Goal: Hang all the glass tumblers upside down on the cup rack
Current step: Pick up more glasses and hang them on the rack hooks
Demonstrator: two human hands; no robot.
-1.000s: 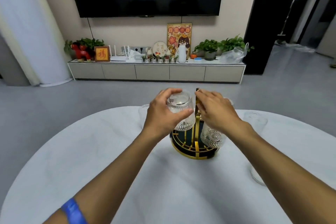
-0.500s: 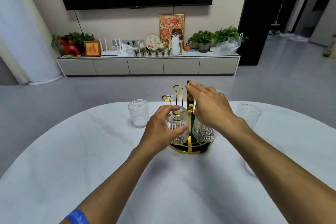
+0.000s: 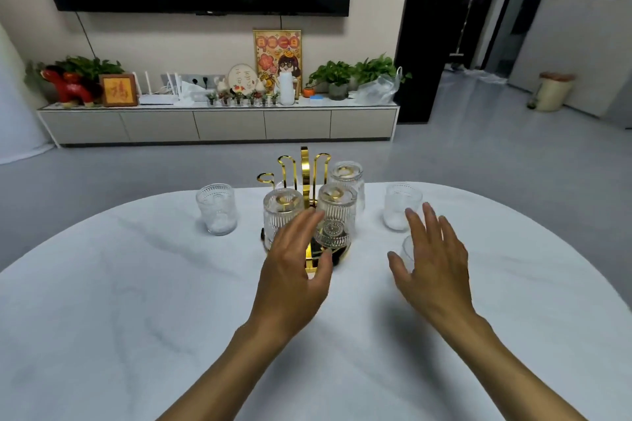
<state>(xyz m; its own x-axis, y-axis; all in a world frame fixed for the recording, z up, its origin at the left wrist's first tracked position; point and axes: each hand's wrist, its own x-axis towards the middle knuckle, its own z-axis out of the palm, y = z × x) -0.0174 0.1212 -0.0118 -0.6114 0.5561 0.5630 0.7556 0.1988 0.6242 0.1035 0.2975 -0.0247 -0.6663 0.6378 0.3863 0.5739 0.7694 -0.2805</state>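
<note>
A gold cup rack (image 3: 304,167) stands mid-table with three ribbed glass tumblers hanging upside down on it: one at the left (image 3: 280,212), one at the front (image 3: 337,215), one at the back right (image 3: 347,178). Several gold hooks stay bare. Upright tumblers stand on the table at the left (image 3: 217,208) and right (image 3: 400,202); another tumbler (image 3: 408,249) is mostly hidden behind my right hand. My left hand (image 3: 294,270) is open just in front of the rack, fingertips near the left tumbler. My right hand (image 3: 431,267) is open, fingers spread, holding nothing.
The round white marble table (image 3: 136,318) fills the foreground; its far edge lies just behind the rack. Beyond it are grey floor, a low TV cabinet (image 3: 219,123) with plants and ornaments, and a wall-mounted TV.
My left hand let go of the tumbler it set on the rack and drew back. My right hand left the rack's top and moved right and down toward the near right tumbler.
</note>
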